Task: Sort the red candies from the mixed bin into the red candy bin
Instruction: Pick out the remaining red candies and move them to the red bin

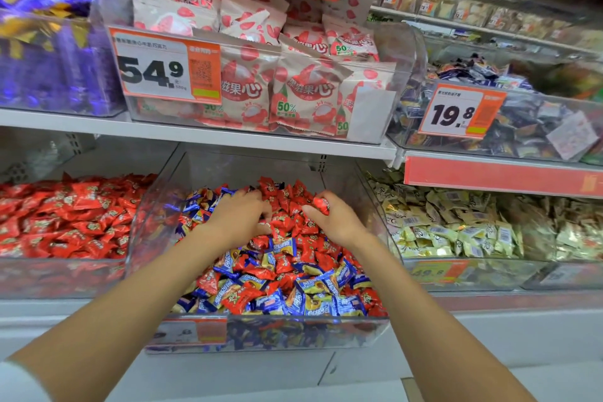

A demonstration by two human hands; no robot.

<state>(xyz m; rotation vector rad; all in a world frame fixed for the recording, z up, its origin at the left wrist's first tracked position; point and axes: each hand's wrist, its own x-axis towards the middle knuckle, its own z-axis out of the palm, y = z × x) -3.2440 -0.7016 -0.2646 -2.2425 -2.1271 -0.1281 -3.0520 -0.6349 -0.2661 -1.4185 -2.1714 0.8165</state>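
Head view: the mixed bin (267,333) sits centre on the lower shelf, with the red bin (58,281) just beside it on the left. The right hand (331,219) pinches one red candy (321,205) between thumb and fingertips above the pile. The left hand (239,214) lies palm down with fingers curled into the heap; whether it grips anything cannot be told. Assessment: the wrapped pieces look light, crinkly and slick, and likely to slip from a loose scoop. Best hold is across the body or by a crimped wrapper end.

I see both forearms reaching forward; left hand (239,215) palm down, fingers curled; right hand (331,219) pinching a red candy (321,205).
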